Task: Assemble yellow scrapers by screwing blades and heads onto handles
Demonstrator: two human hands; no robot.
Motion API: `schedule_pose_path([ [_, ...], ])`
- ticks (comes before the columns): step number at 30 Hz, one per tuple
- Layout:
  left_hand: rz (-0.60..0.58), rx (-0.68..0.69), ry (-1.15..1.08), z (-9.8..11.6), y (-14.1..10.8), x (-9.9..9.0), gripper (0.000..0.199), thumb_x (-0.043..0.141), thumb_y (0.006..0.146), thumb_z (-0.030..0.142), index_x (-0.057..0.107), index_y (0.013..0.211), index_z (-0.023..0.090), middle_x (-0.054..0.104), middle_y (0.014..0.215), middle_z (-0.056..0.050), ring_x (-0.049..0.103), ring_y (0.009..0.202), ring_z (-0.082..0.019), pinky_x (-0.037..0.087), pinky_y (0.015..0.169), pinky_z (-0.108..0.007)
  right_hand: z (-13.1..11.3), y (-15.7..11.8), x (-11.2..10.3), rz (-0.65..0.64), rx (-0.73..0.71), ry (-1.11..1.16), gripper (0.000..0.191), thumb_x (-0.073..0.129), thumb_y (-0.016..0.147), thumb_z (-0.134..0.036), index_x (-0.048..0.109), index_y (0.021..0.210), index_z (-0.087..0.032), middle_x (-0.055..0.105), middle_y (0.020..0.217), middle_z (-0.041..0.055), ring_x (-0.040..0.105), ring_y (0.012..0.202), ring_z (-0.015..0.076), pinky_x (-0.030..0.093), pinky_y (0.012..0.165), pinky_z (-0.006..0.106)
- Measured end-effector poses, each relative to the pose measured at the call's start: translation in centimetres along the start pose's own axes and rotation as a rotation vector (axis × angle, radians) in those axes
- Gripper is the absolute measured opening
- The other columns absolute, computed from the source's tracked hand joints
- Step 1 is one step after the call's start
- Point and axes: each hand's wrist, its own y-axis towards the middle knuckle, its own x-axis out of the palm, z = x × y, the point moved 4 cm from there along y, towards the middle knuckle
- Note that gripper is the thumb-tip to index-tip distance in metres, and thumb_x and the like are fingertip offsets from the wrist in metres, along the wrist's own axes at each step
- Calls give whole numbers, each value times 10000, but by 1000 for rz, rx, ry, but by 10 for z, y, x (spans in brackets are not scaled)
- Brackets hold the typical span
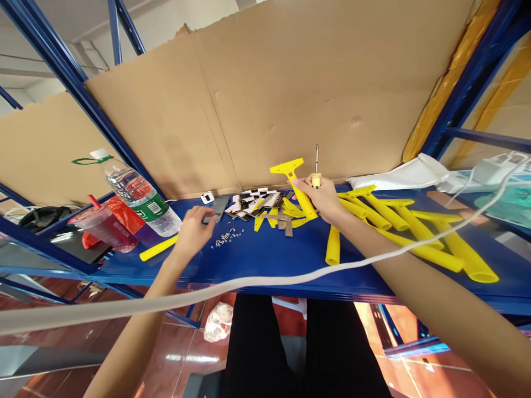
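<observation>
My right hand point(323, 200) is closed around a yellow T-shaped scraper handle point(305, 200) and a screwdriver point(316, 179), whose shaft points up. Thumb and fingers of my left hand point(194, 229) are pinched round a small dark thing that I cannot make out, beside a flat grey object point(219, 207). Tiny metal parts point(226, 237) lie scattered on the blue table point(265, 254) to the right of that hand. Between my hands is a pile of black-and-white packets point(255, 203), with flat yellow pieces point(271, 216) at its right side.
Several yellow handles point(431, 243) lie at the right, near a white plastic bag point(394, 174). At the left stand a water bottle point(143, 199) and a red drink cup point(108, 229). A white cable point(265, 281) crosses the foreground. Cardboard point(311, 88) rises behind the table.
</observation>
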Motion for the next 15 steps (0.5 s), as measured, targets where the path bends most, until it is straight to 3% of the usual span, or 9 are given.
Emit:
schedule_pose_path([
  [2, -60, 117, -134, 36, 21, 24, 224, 613, 1110, 398, 760, 1099, 230, 827, 1142, -127, 754, 1134, -327, 592, 1071, -481, 2, -1, 0, 3, 26, 7, 863, 1132, 559, -732, 435, 726, -251, 876, 1088, 53, 807, 737, 192, 679, 644, 310],
  [5, -249, 370, -247, 87, 52, 64, 229, 625, 1134, 374, 793, 1163, 220, 824, 1196, -136, 736, 1152, -319, 568, 1097, -490, 6, -1, -2, 14, 51, 20, 849, 1150, 565, -686, 436, 702, -249, 868, 1047, 46, 802, 739, 190, 673, 640, 303],
  [8, -447, 585, -250, 120, 74, 99, 213, 703, 1088, 345, 825, 1184, 199, 796, 1198, -158, 720, 1159, -340, 560, 1085, -500, 9, 0, -2, 29, 50, 50, 851, 1166, 566, -644, 422, 693, -251, 853, 1038, 22, 795, 782, 182, 710, 730, 319],
  [10, -519, 641, -264, 128, 82, 115, 212, 698, 1088, 320, 837, 1186, 194, 783, 1190, -156, 718, 1132, -327, 566, 1048, -478, 11, 0, -2, 33, 46, 76, 841, 1165, 577, -633, 425, 709, -255, 848, 1059, 12, 814, 898, 194, 736, 872, 336],
  [12, -517, 656, -283, 129, 85, 123, 247, 634, 1128, 309, 844, 1194, 195, 774, 1177, -154, 711, 1111, -314, 565, 1019, -462, 12, 1, -2, 31, 56, 94, 831, 1160, 588, -636, 434, 731, -259, 850, 1097, 16, 830, 1015, 214, 729, 990, 358],
  [15, -452, 657, -301, 121, 79, 124, 311, 570, 1179, 350, 842, 1186, 199, 764, 1159, -155, 695, 1113, -317, 556, 1017, -463, 15, 1, -4, 23, 84, 106, 850, 1164, 571, -640, 426, 750, -257, 856, 1152, 25, 848, 1041, 230, 712, 1001, 361],
])
